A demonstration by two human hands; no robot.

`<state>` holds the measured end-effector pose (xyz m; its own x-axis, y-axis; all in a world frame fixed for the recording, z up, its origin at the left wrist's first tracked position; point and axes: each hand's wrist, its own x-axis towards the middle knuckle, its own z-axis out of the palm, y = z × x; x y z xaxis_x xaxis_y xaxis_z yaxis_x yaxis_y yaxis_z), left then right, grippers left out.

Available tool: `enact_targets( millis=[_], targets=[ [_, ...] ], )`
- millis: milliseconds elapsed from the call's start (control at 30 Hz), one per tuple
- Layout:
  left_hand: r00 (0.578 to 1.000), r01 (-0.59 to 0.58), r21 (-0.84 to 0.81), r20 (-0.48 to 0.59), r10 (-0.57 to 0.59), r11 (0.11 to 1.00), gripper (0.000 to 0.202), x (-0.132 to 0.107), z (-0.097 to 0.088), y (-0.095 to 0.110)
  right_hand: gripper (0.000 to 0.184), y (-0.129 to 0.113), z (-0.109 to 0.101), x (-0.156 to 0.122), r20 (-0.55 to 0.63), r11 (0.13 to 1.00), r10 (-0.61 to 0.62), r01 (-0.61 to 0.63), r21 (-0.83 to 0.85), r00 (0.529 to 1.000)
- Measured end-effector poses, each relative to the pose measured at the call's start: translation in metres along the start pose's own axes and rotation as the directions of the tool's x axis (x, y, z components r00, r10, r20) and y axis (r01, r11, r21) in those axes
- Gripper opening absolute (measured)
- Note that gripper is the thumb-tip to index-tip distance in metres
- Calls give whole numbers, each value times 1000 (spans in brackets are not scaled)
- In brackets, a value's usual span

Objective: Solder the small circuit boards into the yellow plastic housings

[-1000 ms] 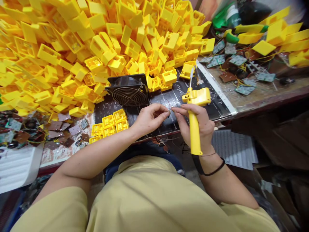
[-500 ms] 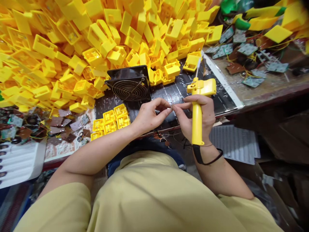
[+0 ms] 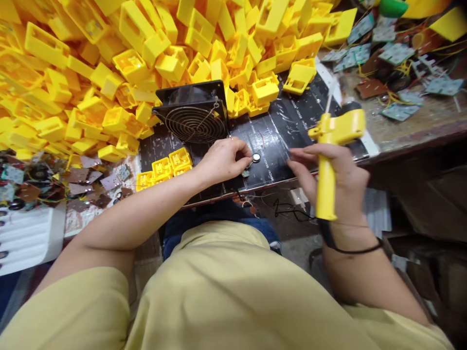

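My right hand is wrapped round a yellow soldering gun, its metal tip pointing up and away from me. The thumb and forefinger of that hand reach out to the left, apart from each other. Over the black bench mat, my left hand pinches at the edge of a small round part with a pale face and dark rim. A tiny grey piece shows just below those fingertips. Whether the two pieces are joined I cannot tell.
Behind my left hand stands a black fan with a wire guard. Several yellow housings are set in rows beside my left forearm. A big heap of yellow housings fills the back. Circuit boards with wires lie at right, others at left.
My hands were together at the fingertips and are now apart. The right hand moved right with the soldering gun. The round part now shows at my left fingertips. The view has shifted slightly.
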<state>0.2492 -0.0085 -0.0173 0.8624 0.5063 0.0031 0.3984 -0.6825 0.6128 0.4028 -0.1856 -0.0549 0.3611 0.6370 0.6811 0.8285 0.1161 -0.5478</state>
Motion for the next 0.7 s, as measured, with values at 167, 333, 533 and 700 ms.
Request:
enact_targets(
  millis=[167,333,533,700],
  targets=[
    [991,128,-239,74,-114,962,9,5,-3,-5,25,-6,47,2,90,989,-41,53,-137,995],
    [958,227,-304,239,-157,925,14,10,-10,-8,24,0,60,9,164,979,-55,86,-187,985],
    [985,15,75,169,-28,997,8,18,-9,-1,23,16,51,20,269,984,-101,136,-117,958],
    [961,-270,136,102,258,953,10,17,-1,-9,26,21,49,20,312,983,-91,135,-121,946]
  ],
)
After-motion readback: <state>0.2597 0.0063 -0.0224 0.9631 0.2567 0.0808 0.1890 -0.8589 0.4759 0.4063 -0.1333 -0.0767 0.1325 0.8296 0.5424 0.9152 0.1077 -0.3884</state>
